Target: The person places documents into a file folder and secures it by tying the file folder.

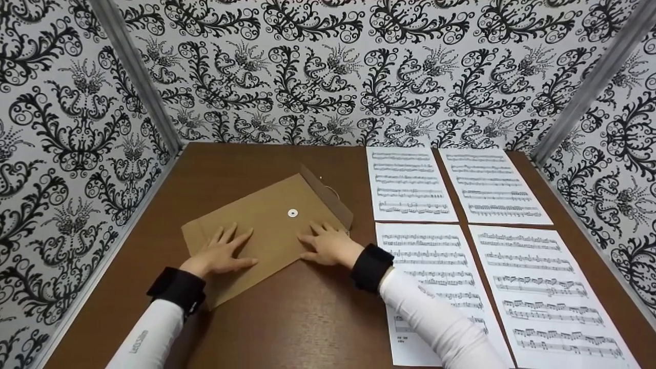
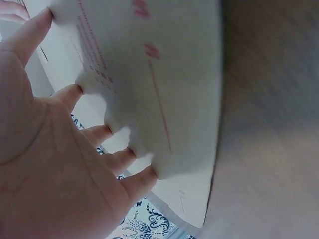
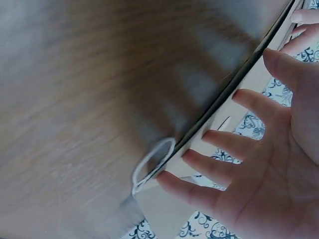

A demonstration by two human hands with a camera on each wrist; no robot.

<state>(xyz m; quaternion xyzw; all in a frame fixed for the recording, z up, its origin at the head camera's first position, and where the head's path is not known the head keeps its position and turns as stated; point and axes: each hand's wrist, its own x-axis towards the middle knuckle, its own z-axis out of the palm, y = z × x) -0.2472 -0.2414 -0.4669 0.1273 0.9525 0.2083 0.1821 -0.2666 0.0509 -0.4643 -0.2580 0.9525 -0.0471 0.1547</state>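
Note:
A brown string-tie envelope (image 1: 271,225) lies slanted on the table, its white button (image 1: 292,213) facing up. Its flap (image 1: 328,197) is unfolded at the upper right, and a loop of string (image 3: 152,162) hangs out there. My left hand (image 1: 220,253) rests with spread fingers on the envelope's left part. In the left wrist view its fingertips touch the paper, which bears faint red print. My right hand (image 1: 328,245), fingers apart, lies at the right part near the lower edge and the flap. In the right wrist view its fingertips are right at the envelope's edge.
Four printed music sheets, such as the upper left one (image 1: 410,184) and the lower right one (image 1: 553,292), lie in two rows on the right. My right forearm passes over the lower left sheet (image 1: 435,246). Patterned walls (image 1: 318,66) enclose the brown table (image 1: 287,328).

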